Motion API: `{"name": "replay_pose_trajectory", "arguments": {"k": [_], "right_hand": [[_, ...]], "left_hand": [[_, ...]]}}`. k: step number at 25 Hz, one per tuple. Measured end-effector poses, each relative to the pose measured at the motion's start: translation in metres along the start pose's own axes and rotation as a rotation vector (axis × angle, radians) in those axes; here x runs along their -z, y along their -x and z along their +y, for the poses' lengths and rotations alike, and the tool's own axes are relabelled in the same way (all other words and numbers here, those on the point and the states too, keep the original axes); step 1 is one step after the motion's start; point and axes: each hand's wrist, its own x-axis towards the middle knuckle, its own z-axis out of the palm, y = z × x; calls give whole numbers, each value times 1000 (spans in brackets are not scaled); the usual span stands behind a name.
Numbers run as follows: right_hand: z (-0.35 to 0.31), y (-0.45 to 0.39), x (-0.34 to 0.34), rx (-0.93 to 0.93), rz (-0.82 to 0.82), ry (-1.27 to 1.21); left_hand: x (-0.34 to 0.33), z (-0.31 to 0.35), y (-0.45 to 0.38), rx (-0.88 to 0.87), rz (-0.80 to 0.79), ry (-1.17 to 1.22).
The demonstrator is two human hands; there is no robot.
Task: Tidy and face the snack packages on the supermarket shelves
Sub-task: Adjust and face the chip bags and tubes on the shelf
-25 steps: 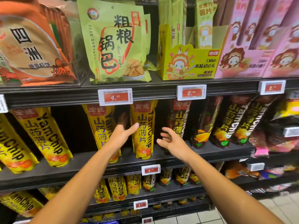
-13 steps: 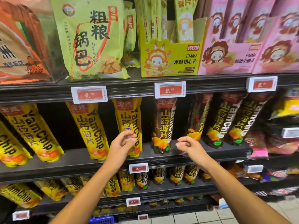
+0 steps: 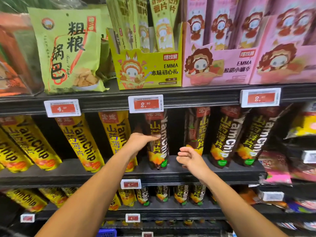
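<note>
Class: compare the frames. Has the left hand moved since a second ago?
Yes. The left hand went right along the shelf, from the yellow packs onto the first dark pack, under the 2.90 tag.

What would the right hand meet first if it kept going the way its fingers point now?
Its fingers point left, so the right hand would probably first meet the dark brown YamChip tube that the left hand touches. Depth is unclear; it might pass in front.

Dark YamChip pack [image 3: 158, 142] upright on shelf [image 3: 68, 175]
</note>
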Motion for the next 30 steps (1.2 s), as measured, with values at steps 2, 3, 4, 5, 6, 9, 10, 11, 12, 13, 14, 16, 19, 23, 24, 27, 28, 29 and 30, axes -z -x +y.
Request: {"name": "replay_pose_trajectory", "arguments": {"k": [2, 3, 4, 5, 6, 9, 10, 11, 12, 13, 14, 16, 19, 23, 24, 27, 28, 29, 30], "right_hand": [[8, -4, 11, 13, -23, 2], [10, -7, 17, 27, -26, 6], [11, -9, 21, 39, -30, 13], [11, -11, 24, 46, -46, 20], [9, -11, 25, 49, -77, 28], [3, -4, 16, 34, -248, 22], [2, 0, 12, 12, -307, 0], [1, 6, 8, -9, -362, -23], [2, 12, 4, -26, -410, -39], [2, 20, 2, -39, -449, -54], [2, 26, -1, -49, -484, -84], [1, 40, -4, -71, -530, -178], [-2, 63, -5, -63, -562, -191], [-2, 91, -4, -40, -523, -176], [-2, 97, -5, -39, -503, -187], [3, 125, -15, -76, -431, -268], [4, 138, -18, -93, -411, -291], [4, 151, -22, -103, -398, -299], [2, 164, -26, -105, -384, -294]], "left_hand": [[-6, 3, -1, -28, 4, 75], [-9, 3, 0, -31, 9, 103], [-11, 3, 1, -23, 26, 136], [-13, 3, 3, -13, 53, 167], [-16, 2, 7, 0, 92, 191], [-21, 1, 21, 34, 197, 172], [-23, 1, 28, 35, 209, 192], [-23, -1, 34, 37, 206, 218], [-24, -3, 41, 42, 192, 238], [-25, -5, 48, 46, 172, 254], [-26, -5, 55, 49, 157, 271], [-29, -9, 65, 53, 136, 281], [-32, -19, 79, 54, 103, 270], [-31, -34, 101, 3, -78, 361], [-31, -37, 105, -16, -111, 399], [-30, -43, 121, -28, -149, 435], [-30, -43, 127, -29, -165, 421], [-30, -44, 132, -32, -181, 398], [-30, -44, 137, -37, -194, 376]]}}
